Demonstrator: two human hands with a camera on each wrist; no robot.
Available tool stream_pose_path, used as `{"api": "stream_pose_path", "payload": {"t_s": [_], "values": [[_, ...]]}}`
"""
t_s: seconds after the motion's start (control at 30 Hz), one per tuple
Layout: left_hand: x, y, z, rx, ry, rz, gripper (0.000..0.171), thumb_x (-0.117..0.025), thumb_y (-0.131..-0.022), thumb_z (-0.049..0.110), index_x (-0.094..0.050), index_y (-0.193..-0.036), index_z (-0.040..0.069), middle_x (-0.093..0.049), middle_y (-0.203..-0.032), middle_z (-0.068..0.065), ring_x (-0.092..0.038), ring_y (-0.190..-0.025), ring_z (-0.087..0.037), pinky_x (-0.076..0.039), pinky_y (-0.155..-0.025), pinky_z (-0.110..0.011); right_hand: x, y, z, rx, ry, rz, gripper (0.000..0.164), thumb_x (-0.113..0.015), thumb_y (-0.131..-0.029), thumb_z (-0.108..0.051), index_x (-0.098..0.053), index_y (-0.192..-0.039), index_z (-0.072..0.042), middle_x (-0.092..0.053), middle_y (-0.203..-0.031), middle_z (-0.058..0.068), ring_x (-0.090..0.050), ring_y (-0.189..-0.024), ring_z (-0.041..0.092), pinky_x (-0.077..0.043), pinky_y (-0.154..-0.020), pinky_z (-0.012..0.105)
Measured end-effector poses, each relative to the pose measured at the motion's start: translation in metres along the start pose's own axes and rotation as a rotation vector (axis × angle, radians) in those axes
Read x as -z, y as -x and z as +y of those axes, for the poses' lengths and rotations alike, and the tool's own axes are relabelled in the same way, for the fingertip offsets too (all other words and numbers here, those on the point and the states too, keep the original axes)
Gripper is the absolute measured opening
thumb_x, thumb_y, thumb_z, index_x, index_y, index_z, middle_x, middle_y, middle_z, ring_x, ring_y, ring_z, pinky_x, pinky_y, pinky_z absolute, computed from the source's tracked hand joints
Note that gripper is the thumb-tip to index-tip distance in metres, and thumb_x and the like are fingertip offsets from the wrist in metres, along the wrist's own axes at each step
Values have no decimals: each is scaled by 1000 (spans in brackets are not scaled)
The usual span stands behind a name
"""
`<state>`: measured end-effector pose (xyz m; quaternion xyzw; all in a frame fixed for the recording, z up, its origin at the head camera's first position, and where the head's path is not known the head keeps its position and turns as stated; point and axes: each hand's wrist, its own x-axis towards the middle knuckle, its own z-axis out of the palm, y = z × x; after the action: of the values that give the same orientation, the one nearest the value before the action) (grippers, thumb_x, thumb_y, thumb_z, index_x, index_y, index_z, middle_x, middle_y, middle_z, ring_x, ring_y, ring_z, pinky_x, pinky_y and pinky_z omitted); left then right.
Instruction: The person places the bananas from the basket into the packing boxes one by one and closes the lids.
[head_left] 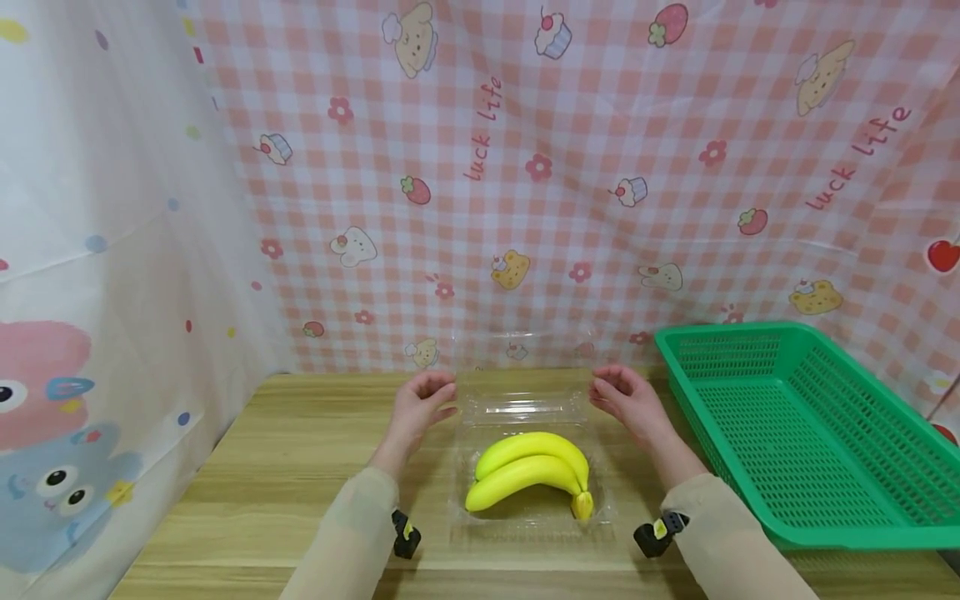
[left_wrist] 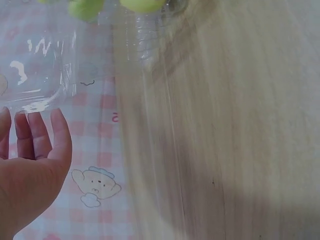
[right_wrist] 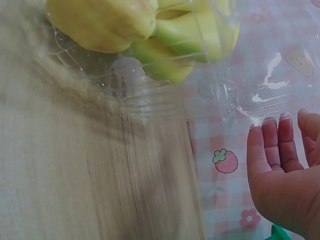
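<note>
A clear plastic clamshell box (head_left: pixel 459 475) lies on the wooden table, its transparent lid (head_left: pixel 522 407) raised at the back. Inside its base rests a bunch of yellow bananas (head_left: pixel 528 479), stem end toward the right. My left hand (head_left: pixel 422 408) is at the lid's left side, fingertips at its edge in the left wrist view, where the fingers (left_wrist: pixel 61 135) look fairly straight. On the opposite side my right hand (head_left: pixel 628 406) touches the lid's right edge with its fingertips (right_wrist: pixel 270 127). Neither thumb is plainly seen pressing the plastic.
To the right stands a green perforated plastic basket (head_left: pixel 780 433), close to my right forearm. A pink checked cloth (head_left: pixel 570 225) hangs behind the table (head_left: pixel 300 458), and a white printed cloth (head_left: pixel 150 250) hangs at the left.
</note>
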<state>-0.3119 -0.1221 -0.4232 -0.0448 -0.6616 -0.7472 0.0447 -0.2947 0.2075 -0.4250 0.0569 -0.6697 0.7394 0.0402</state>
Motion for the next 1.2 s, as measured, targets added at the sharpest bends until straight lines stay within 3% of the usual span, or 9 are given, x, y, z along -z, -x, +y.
{"api": "stream_pose_path", "payload": {"t_s": [0.27,0.57,0.67,0.83,1.03,1.2], "values": [[4,5,-3,-105,-66,-63,15,-64,-93,-6,-61,-105,-14,-63,-90,-9,-63,-83,-16,-61,-78,-42,1,6,-2,31,60,-15,28,-54,-100,0,-46,-121,17,-58,-96,6,-64,-89,14,-57,-87,29],[8,9,-3,-162,-84,-114,16,-62,-91,-11,-58,-105,-18,-63,-93,-18,-64,-83,-19,-61,-79,-41,4,11,3,90,112,-43,26,-56,-99,1,-47,-116,18,-58,-94,8,-62,-86,11,-57,-83,22],[11,10,-4,-182,-96,-147,17,-62,-92,-11,-58,-105,-20,-61,-97,-26,-64,-85,-19,-60,-80,-41,5,13,4,116,153,-49,24,-58,-98,1,-49,-114,17,-59,-95,10,-62,-86,9,-56,-83,21],[16,12,-6,-223,-117,-195,14,-63,-92,-10,-59,-102,-18,-60,-97,-27,-63,-86,-19,-60,-82,-42,7,18,4,133,242,-56,21,-60,-98,-1,-53,-111,14,-61,-97,14,-61,-87,9,-55,-83,19],[22,17,-6,-245,-256,-198,11,-70,-89,-4,-65,-98,-9,-66,-94,-18,-63,-86,-18,-59,-84,-35,10,25,-1,123,361,-72,20,-65,-96,-6,-57,-107,8,-62,-100,16,-59,-89,15,-53,-81,18],[26,18,-5,-283,-344,-208,8,-71,-86,-8,-67,-92,-5,-68,-92,-18,-63,-86,-13,-54,-87,-37,12,28,-3,152,401,-94,20,-65,-96,-4,-57,-107,10,-62,-100,15,-58,-90,16,-52,-79,18]]}}
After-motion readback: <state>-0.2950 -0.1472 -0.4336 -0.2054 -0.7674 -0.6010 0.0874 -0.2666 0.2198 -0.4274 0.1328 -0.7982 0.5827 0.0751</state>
